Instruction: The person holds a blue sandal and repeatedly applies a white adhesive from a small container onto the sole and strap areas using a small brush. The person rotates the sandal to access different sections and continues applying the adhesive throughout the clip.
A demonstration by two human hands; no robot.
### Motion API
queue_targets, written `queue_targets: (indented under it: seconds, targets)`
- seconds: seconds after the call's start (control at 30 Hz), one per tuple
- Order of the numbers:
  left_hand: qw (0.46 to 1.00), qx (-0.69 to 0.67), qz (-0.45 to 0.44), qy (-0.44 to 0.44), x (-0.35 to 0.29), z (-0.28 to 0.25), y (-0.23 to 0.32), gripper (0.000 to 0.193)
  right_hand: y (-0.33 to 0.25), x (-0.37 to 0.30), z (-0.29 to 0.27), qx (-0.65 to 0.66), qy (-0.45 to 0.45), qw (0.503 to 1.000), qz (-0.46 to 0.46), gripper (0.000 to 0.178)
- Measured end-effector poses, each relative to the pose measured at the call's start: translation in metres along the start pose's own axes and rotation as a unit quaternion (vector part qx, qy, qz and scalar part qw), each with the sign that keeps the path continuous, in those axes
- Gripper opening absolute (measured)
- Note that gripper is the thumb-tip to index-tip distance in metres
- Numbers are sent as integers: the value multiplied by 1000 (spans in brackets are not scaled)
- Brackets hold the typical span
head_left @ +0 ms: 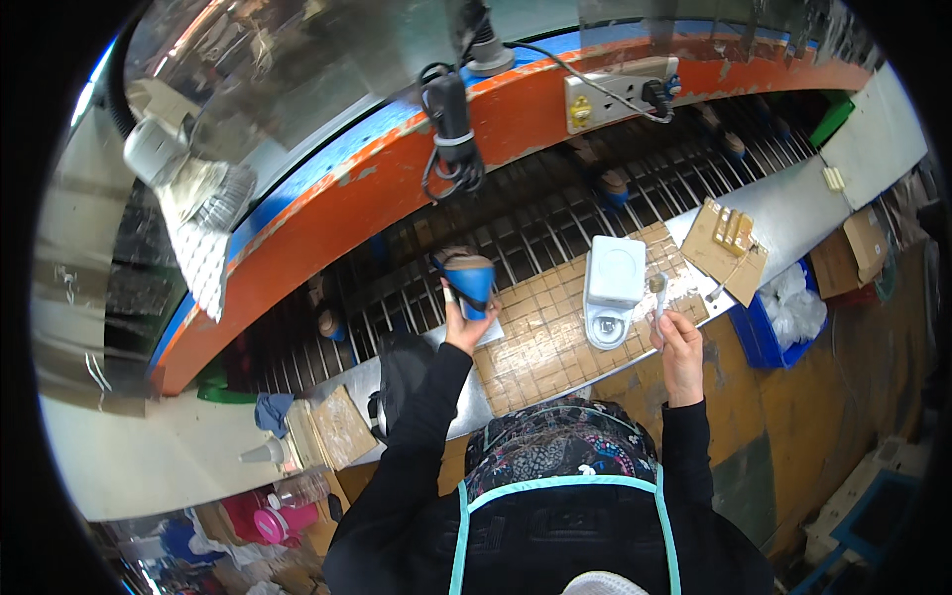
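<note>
My left hand (468, 323) is closed around a blue and tan shoe upper (469, 284), which looks stretched on a last. It is raised over the near edge of the roller rack. A small brush (658, 290) with a pale handle is pinched in the fingers of my right hand (679, 342), its brown head pointing away from me. Just left of the brush stands a white plastic pot (616, 273) with a round cup at its near end. The pot rests on a tan work mat (540, 342) marked with grid lines, apart from both hands.
Beyond the mat a roller conveyor (535, 238) carries more shoes (614, 186). An orange beam (327, 198) with a socket strip (620, 97) and a hanging black adapter (454, 139) crosses above it. Cardboard (724, 253) and a blue bin (759, 332) are at right, a lamp (193, 183) at left.
</note>
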State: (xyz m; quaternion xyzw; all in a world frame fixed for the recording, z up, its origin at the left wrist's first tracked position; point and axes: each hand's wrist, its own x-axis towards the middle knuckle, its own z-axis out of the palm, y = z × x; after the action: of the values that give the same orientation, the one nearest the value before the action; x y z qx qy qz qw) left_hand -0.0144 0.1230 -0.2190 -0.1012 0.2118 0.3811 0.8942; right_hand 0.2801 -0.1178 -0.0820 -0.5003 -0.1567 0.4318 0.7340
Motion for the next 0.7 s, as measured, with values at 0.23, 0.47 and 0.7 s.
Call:
queue_targets:
  seconds: [0.23,0.47,0.7]
  targets:
    - [983,-134,126,-13,89,-1,35,65,-2,13,5,-21,25,999,5,21]
    - [969,-82,77,221,84,-8,50,63,-6,62,21,-40,1,999,35,16]
    - [951,37,157,262,68,-33,51,66,33,224,6,-462,10,884,-72,46]
